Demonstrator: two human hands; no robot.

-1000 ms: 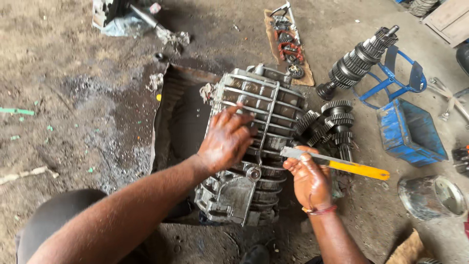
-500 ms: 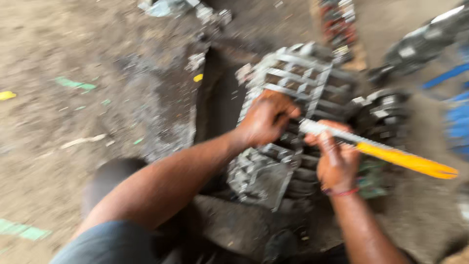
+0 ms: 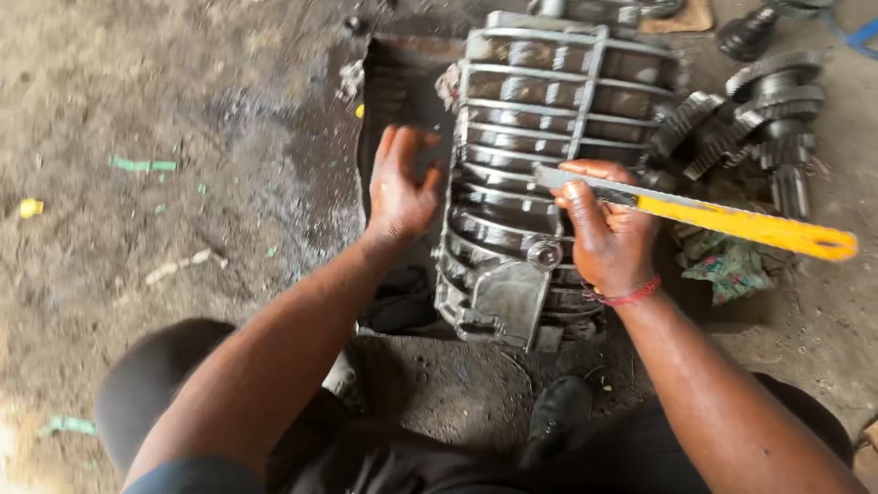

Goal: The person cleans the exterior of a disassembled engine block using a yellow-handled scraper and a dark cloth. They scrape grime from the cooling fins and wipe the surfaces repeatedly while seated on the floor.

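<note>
The right hand (image 3: 608,233) grips a yellow-handled scraper (image 3: 704,215) lying across the ribbed gearbox casing (image 3: 540,137), its blade pointing left, while the open left hand (image 3: 401,187) hovers just beside the casing's left edge.

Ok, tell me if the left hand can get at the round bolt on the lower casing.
Probably yes. The left hand is empty and open beside the ribbed casing, and nothing covers the bolt; the right hand sits just beside it, gripping the yellow-handled tool.
</note>
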